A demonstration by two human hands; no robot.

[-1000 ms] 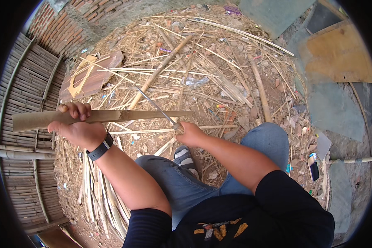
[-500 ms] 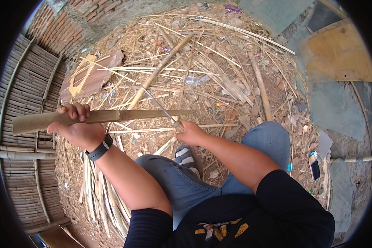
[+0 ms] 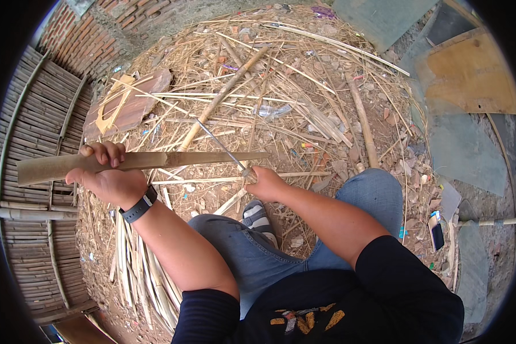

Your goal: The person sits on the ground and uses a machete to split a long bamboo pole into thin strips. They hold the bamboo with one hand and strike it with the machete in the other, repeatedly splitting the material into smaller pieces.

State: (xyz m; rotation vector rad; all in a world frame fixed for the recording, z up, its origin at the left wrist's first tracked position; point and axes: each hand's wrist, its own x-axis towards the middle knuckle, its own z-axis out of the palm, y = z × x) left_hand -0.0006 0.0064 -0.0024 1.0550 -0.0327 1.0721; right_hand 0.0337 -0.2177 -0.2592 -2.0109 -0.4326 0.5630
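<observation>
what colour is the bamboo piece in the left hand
The bamboo piece is dull tan-brown, clearest in the head view.

**Covered, clipped, too small**

Bamboo piece [image 3: 189,159]: stretch toward nine o'clock partly covered by left hand [image 3: 112,182]. Thin tool [image 3: 217,138] crosses it near centre; contact can't be judged. Tool's lower end mostly inside right hand [image 3: 266,184], fingertips hidden. Six o'clock: black shirt [image 3: 378,309] cut by lower edge. Between seven and eight: strip bundle [image 3: 136,272] runs behind sleeve [image 3: 209,315]. One: purple scrap [image 3: 323,12], too small to identify.
</observation>
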